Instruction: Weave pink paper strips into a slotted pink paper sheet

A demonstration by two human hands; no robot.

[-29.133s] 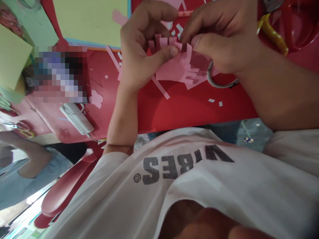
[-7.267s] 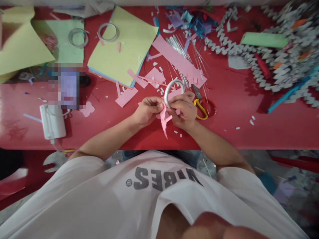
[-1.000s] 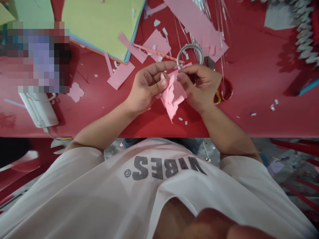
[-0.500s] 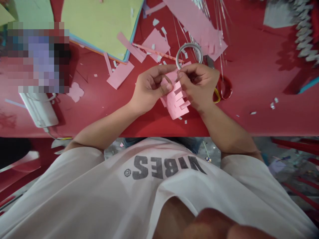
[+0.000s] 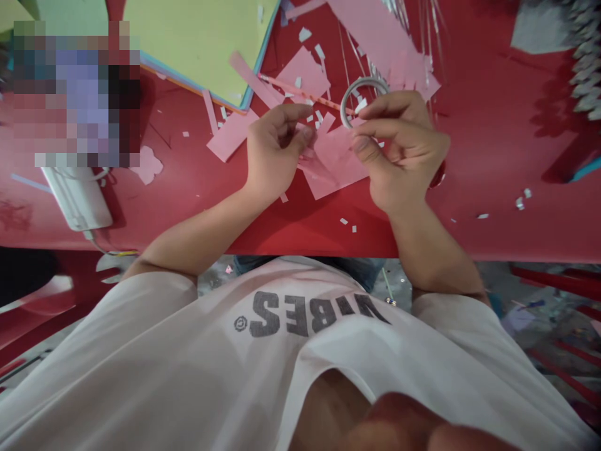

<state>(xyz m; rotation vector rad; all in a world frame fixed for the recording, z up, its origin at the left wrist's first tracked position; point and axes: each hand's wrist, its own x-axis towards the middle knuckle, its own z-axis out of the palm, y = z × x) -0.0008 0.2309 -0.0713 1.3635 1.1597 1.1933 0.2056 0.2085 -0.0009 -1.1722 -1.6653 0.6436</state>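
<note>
My left hand (image 5: 276, 149) pinches the left edge of a sheet of pink paper (image 5: 331, 164) between thumb and fingers. My right hand (image 5: 401, 150) holds the sheet's upper right part, with the thumb and index finger close together on it. The paper lies spread low over the red table (image 5: 291, 228), and both hands hide parts of it. A narrow roll of white tape (image 5: 364, 101) sits just above my right fingers, touching or nearly touching them.
A stack of yellow-green paper (image 5: 197, 44) lies at the top left, beside a long pink strip (image 5: 378, 47) and loose pink scraps. A white power adapter (image 5: 77, 199) sits at the left. A red scissor handle (image 5: 437, 177) shows behind my right hand.
The pink paper has gone from a narrow fringed bundle below my hands to a flatter, wider sheet between them. My right hand has moved up and to the right.
</note>
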